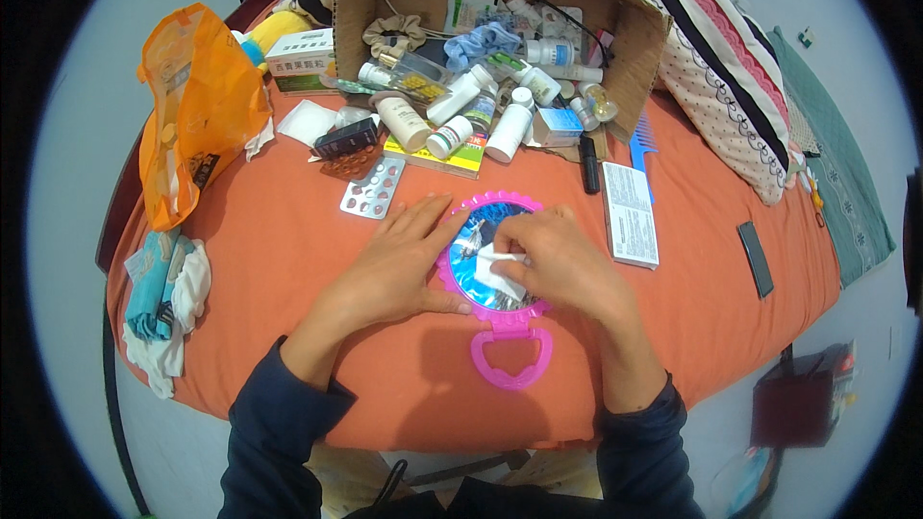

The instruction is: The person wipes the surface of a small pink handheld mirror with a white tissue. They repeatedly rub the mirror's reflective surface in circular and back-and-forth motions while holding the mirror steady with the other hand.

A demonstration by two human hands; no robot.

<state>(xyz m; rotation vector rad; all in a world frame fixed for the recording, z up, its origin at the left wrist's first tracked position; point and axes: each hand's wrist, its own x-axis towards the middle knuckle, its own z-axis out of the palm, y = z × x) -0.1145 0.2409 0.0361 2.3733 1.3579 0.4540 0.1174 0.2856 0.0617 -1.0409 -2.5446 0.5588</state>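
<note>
A round hand mirror with a scalloped pink plastic frame lies on the orange bed sheet. Its heart-shaped pink handle points towards me. My left hand rests flat at the mirror's left rim, fingers spread and thumb at the lower edge. Over the glass, my right hand pinches a folded white tissue that lies against the mirror's surface. The palm and wrist of that hand hide the mirror's right side. Bluish reflections show in the glass.
Beyond the mirror, a cardboard box lies on its side, spilling bottles and packets. A blister pack, a white medicine box, a blue comb and a phone lie around. Left are an orange bag and folded cloths.
</note>
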